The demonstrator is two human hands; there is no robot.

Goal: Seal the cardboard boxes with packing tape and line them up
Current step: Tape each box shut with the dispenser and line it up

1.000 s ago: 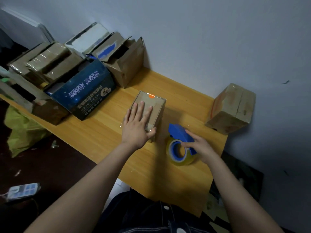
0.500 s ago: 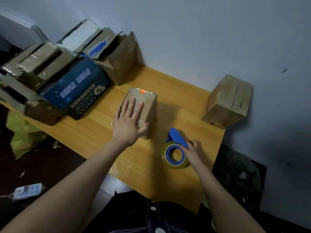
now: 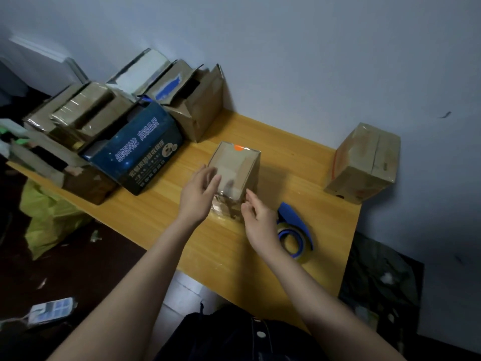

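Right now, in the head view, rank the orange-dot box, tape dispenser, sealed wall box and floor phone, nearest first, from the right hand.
1. Orange-dot box, at the fingertips of the right hand, and tape dispenser, beside its wrist: too close to call.
2. Sealed box, far right by the wall.
3. Phone, on the floor, far left.

The small brown cardboard box [image 3: 235,168] carries an orange dot [image 3: 239,148] at its top edge. The blue plastic tape dispenser [image 3: 294,217] rings a yellowish clear roll. The dark blue printed carton [image 3: 138,152] shows starry speckles and pale lettering. The honey-yellow wooden table [image 3: 234,256] is streaked with grain.
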